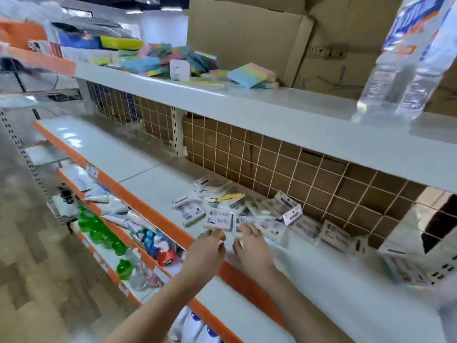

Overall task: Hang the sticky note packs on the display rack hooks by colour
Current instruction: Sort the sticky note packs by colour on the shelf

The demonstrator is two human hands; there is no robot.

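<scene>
Several sticky note packs (pixel 249 209) lie in a loose heap on the middle white shelf (pixel 138 159), most face down with white labels up. My left hand (pixel 206 248) pinches the near edge of one pack (pixel 218 220) at the heap's front. My right hand (pixel 249 246) holds another small pack (pixel 244 225) just beside it. Behind the heap runs a cream wire grid panel (pixel 284 164); no hooks show on it. More loose sticky note pads (pixel 251 75) in pastel colours lie on the top shelf (pixel 272 112).
Cardboard boxes (pixel 247 33) stand behind the top shelf. A clear plastic pack of bottles (pixel 405 65) rests at the top right. Lower orange-edged shelves hold green bottles (pixel 99 231) and cleaning products (pixel 158 246). The tiled floor (pixel 37 280) lies to the left.
</scene>
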